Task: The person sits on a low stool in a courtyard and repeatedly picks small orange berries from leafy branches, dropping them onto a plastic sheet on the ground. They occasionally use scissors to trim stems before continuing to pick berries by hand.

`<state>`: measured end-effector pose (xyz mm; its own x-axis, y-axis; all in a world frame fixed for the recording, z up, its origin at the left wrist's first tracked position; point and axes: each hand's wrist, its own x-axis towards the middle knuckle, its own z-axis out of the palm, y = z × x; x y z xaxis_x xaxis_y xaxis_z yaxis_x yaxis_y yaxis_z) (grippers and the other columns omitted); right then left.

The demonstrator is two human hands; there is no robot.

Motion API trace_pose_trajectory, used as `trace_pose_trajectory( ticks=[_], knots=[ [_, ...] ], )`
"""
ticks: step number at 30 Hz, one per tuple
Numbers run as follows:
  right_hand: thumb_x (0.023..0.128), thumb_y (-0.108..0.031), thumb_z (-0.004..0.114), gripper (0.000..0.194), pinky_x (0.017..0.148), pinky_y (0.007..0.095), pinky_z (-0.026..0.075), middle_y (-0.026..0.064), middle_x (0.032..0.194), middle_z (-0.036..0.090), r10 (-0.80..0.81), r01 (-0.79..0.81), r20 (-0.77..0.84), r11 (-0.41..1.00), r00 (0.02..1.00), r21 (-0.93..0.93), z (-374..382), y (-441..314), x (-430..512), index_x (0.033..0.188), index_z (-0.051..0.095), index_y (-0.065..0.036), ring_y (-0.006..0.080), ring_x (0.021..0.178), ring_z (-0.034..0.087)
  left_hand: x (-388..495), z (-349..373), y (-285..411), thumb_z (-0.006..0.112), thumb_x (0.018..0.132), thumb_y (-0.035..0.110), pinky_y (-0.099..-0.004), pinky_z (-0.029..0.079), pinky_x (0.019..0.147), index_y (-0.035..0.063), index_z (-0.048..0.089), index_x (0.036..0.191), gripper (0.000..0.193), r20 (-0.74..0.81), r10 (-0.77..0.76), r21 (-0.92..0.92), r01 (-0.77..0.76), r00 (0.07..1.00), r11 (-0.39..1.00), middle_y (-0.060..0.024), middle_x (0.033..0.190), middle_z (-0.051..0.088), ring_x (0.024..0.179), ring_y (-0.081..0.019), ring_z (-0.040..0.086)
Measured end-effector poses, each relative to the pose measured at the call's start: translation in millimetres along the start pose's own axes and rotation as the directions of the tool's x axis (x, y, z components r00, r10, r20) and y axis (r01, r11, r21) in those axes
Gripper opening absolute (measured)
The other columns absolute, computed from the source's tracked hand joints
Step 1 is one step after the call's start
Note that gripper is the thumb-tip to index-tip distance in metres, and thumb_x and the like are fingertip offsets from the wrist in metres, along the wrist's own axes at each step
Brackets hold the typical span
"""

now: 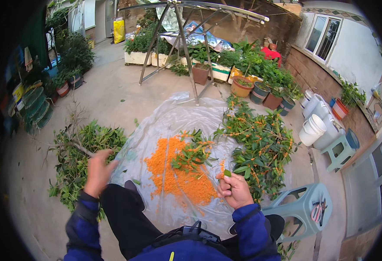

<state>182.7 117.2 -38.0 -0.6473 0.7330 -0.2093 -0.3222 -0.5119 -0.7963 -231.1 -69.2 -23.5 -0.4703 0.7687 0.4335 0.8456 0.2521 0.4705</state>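
Note:
My right hand (pixel 234 190) pinches a small twig (pixel 223 166) with orange blossoms and a green leaf. My left hand (pixel 100 171), slightly blurred, is raised with its fingers apart over the edge of a pile of leafy branches (pixel 76 163); nothing shows in it. Between my hands a heap of loose orange blossoms (pixel 164 163) lies on a clear plastic sheet (pixel 197 112). A flowering sprig (pixel 192 155) with green leaves rests on the heap. To the right, a larger pile of branches (pixel 266 146) carries orange blossoms.
A pale green plastic stool (pixel 320 195) stands at my right with scissors (pixel 316 212) and a dark-handled tool on it. Beyond the sheet stand a metal frame (pixel 182 42) and potted plants (pixel 242 85). White buckets (pixel 311 129) and a smaller stool (pixel 339 150) line the right wall.

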Motion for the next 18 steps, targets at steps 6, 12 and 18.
trace_pose_trajectory(
  ticks=[6,12,18],
  knots=[
    [0.097,-0.009,0.053,0.024,0.053,0.0296,0.034,-0.0011,0.060,0.039,0.074,-0.084,0.159,0.995,0.984,0.058,26,6,-9,0.110,0.060,0.010,0.0111,0.050,0.038,-39,112,109,0.060,0.100,0.028,-0.0346,0.050,0.088,-0.0027,0.067,0.120,0.037,0.491,0.017,-0.704,0.385,0.871,0.596,-0.0147,0.112,0.071,0.105,-0.0209,0.065],
    [0.093,-0.009,0.054,0.024,0.054,0.0317,0.034,0.0005,0.060,0.042,0.082,-0.071,0.140,0.994,0.987,-0.086,32,1,-10,0.107,0.062,0.008,0.0119,0.049,0.038,-26,120,169,0.057,0.103,0.023,-0.0208,0.046,0.055,-0.0004,0.069,0.113,0.028,0.806,0.152,-0.592,0.784,0.572,0.189,-0.0052,0.086,0.070,0.069,-0.0092,0.064],
    [0.087,0.001,0.054,0.027,0.052,0.0242,0.038,0.0030,0.068,0.058,-0.097,0.096,0.044,0.641,0.994,-0.761,28,5,-3,0.112,0.064,0.006,0.0075,0.055,0.046,-11,120,184,0.057,0.102,0.016,-0.0200,0.042,0.051,0.0016,0.071,0.099,0.020,0.674,0.091,-0.739,0.671,0.733,0.060,0.0019,0.070,0.062,0.058,-0.0056,0.053]
  ],
)
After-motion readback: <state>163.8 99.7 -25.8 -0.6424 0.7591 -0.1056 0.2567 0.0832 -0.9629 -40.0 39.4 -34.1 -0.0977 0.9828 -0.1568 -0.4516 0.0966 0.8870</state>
